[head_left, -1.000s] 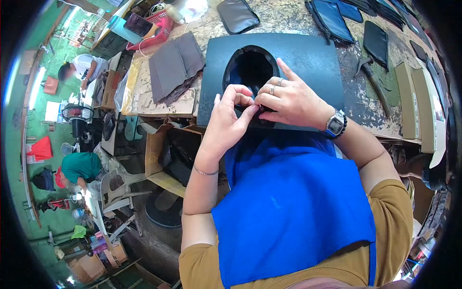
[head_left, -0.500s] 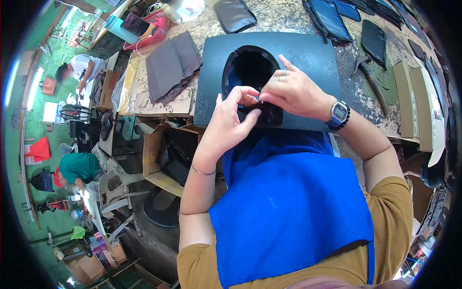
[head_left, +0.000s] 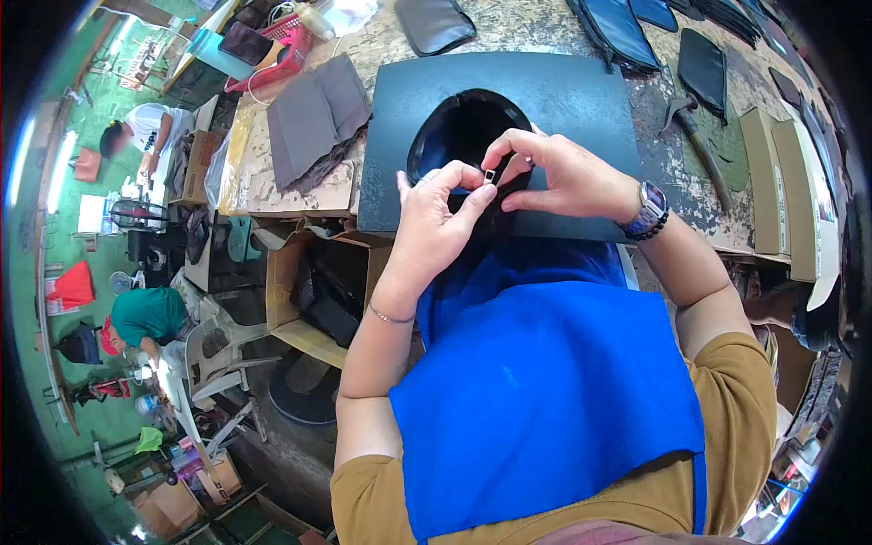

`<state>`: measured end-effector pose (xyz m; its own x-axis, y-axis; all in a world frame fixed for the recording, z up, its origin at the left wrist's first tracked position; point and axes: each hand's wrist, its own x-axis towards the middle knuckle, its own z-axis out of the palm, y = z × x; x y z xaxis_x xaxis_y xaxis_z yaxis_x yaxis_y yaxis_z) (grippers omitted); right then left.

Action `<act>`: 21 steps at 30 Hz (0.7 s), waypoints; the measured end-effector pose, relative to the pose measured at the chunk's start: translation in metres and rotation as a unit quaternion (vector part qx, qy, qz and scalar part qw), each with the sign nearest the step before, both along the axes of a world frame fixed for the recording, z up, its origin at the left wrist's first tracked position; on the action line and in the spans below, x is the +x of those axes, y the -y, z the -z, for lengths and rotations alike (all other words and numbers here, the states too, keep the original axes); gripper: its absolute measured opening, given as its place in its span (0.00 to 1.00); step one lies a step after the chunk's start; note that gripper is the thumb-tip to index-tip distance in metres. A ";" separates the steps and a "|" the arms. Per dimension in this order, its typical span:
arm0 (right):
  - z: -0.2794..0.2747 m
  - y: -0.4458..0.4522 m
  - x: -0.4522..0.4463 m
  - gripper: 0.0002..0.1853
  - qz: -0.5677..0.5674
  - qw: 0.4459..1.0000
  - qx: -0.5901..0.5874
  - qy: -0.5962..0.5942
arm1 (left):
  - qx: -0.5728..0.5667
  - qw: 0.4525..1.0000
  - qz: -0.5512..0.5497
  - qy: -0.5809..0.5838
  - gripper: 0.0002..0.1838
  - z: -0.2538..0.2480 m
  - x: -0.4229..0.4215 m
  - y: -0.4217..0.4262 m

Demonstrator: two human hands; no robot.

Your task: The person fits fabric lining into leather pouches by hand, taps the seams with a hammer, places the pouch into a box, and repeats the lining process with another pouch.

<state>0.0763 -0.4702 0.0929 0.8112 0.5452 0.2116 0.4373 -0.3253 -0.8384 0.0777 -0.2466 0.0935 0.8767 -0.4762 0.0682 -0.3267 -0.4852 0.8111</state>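
Observation:
A black pouch, its mouth gaping in a rounded shape, rests on a dark flat board. At the pouch's near edge my left hand pinches a small shiny rectangular metal piece between thumb and finger. Close on the right, my right hand has its fingers curled over the pouch's edge. Its index fingertip is by the metal piece and its thumb stands apart from it. Whether the right fingertip touches the metal piece I cannot tell.
Grey sheets lie left of the board. A hammer and a black zip pouch are on the right, beside cardboard strips. Several black pouches lie at the back. An open box stands below the table. Two people work at the far left.
My right hand has opened its thumb away from its fingers. The small metal piece now shows at my left fingertips. The pouch's mouth has changed shape slightly, and the whole view has shifted a little.

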 end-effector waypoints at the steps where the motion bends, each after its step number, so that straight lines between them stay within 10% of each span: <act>1: -0.001 0.000 0.000 0.22 -0.004 1.000 0.009 -0.016 | -0.066 0.995 0.013 -0.079 0.06 0.006 0.004 -0.003; 21: 0.003 0.008 -0.003 0.12 -0.039 0.997 -0.062 0.017 | -0.101 0.988 0.057 -0.102 0.19 -0.001 -0.002 -0.017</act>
<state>0.0729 -0.4786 0.0895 0.7584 0.6302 0.1662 0.4934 -0.3885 -0.7782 0.0754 -0.2293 0.0949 0.8237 -0.5670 -0.0007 -0.1898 -0.2770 0.9419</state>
